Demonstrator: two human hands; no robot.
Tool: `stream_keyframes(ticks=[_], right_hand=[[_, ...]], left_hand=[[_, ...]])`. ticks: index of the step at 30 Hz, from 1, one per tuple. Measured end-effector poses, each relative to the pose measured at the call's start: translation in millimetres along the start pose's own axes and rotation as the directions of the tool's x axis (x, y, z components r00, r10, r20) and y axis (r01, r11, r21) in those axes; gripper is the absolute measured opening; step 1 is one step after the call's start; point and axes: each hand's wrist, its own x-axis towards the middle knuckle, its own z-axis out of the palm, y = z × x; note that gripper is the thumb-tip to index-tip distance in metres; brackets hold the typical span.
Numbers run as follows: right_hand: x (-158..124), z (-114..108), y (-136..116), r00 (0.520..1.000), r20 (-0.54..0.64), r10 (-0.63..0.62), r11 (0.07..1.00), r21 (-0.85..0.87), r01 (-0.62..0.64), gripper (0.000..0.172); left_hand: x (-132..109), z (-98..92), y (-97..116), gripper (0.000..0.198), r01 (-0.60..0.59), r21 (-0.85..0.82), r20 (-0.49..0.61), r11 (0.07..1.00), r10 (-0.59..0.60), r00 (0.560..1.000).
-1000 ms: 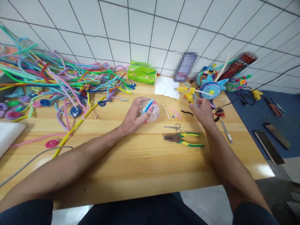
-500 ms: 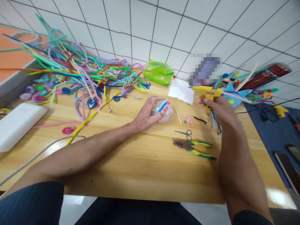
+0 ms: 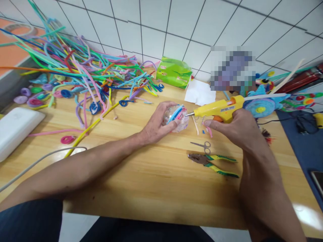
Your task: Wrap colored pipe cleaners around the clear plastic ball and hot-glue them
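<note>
My left hand [image 3: 161, 121] is wrapped round a clear rounded plastic piece [image 3: 182, 125], with blue, white and pink strips across its top. In my right hand [image 3: 237, 126] is a yellow hot glue gun [image 3: 217, 110], a white glue stick [image 3: 262, 96] sticking out of its back. The gun's metal tip points left, at the right side of the clear piece; whether it touches I cannot tell. Just right of the piece lie short cut bits of pipe cleaner [image 3: 196, 126]. Small scissors [image 3: 203, 146] and pliers with green and yellow handles [image 3: 214, 163] lie nearer me.
A heap of coloured pipe cleaners [image 3: 101, 79] covers the back left. A white box-like device [image 3: 19, 131] sits at the left. Along the wall are a green packet [image 3: 174, 72], white paper [image 3: 200, 93] and a blue flower-like craft [image 3: 261, 107]. A grey cable [image 3: 42, 163] crosses the left side.
My right hand has brought the glue gun left and down, from above the white paper to the clear piece. My left hand still holds the piece. The view has shifted slightly.
</note>
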Motion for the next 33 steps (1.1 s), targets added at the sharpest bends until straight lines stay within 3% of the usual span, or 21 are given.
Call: stream_keyframes(ticks=[9, 13, 20, 33], right_hand=[[1, 11, -1, 0.995, -0.089, -0.043, 0.991, -0.130, 0.031, 0.015], [3, 13, -1, 0.998, -0.057, -0.030, 0.990, -0.137, 0.022, 0.012], [4, 16, 3, 0.993, -0.046, -0.113, 0.988, -0.114, 0.107, 0.018], [3, 15, -3, 0.998, 0.004, -0.055, 0.979, -0.194, 0.055, 0.016]], left_hand=[[0, -1.8, 1, 0.060, 0.006, 0.011, 0.014, 1.000, -0.006, 1.000], [-1, -2.1, 1, 0.059, 0.008, 0.003, 0.017, 1.000, -0.008, 1.000], [0, -1.7, 0, 0.057, -0.015, 0.000, 0.021, 1.000, 0.015, 1.000], [0, -1.2, -1, 0.057, -0.046, 0.016, 0.025, 0.999, 0.046, 0.999]])
